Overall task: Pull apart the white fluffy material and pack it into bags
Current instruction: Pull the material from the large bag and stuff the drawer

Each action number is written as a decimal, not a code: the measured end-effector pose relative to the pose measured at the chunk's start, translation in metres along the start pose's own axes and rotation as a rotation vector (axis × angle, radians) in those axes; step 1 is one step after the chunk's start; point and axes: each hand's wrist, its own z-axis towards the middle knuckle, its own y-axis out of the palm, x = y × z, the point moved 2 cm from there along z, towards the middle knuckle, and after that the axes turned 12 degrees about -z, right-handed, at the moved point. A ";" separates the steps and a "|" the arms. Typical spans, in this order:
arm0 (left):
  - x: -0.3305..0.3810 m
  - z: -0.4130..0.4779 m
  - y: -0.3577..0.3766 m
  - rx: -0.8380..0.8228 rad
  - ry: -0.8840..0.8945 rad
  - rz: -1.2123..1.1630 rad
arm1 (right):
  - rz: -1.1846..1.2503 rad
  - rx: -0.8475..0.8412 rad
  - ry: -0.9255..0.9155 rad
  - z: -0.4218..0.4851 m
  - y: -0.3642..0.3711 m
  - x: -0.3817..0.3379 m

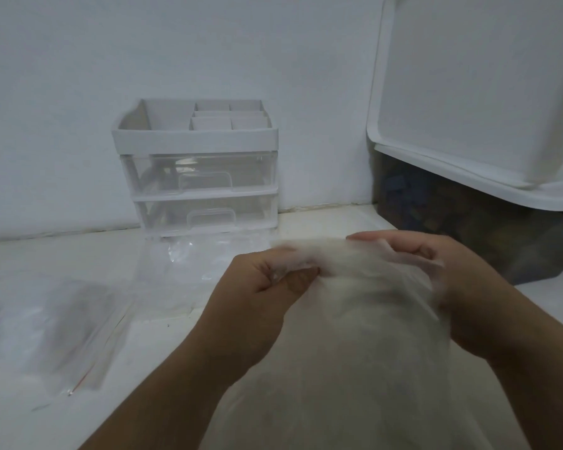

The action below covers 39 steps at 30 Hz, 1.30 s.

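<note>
The white fluffy material (345, 319) is held up over the near edge of the desk (163, 336), between both hands. The left hand (267, 280) and the right hand (436, 264) each pinch its top edge. It looks very light and soft, so gripping small tufts close together should tear it easily. Clear plastic bags (56, 326) lie at the left on the desk.
</note>
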 end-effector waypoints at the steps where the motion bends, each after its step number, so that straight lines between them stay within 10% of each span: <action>1: -0.001 0.001 -0.001 0.023 0.013 0.007 | 0.060 0.036 0.016 0.000 0.000 -0.001; 17: -0.004 0.002 -0.004 0.207 -0.005 -0.008 | 0.636 0.087 -0.073 0.007 -0.010 0.017; 25: -0.004 0.002 -0.004 0.289 -0.050 -0.035 | -0.094 0.043 0.000 0.000 0.007 0.003; 39: 0.020 0.001 -0.006 0.386 0.048 -0.026 | 0.123 0.158 0.002 0.003 0.010 -0.006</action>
